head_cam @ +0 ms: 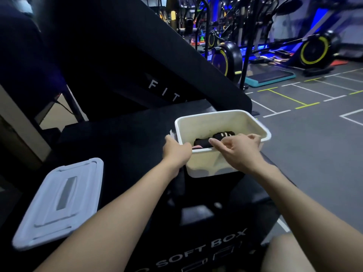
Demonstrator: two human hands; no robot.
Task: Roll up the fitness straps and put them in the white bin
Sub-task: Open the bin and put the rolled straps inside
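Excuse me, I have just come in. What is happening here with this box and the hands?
A person is working over a white plastic bin that stands on a black padded gym box. The left hand grips the bin's near-left rim. The right hand hovers over the near edge, holding nothing. Rolled black fitness straps already lie inside. The bin's pale rectangular lid lies apart, to the left.

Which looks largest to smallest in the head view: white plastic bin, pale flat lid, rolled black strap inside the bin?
1. white plastic bin and pale flat lid: alike; the lid is nearer the camera, so unranked.
2. rolled black strap: clearly smallest.
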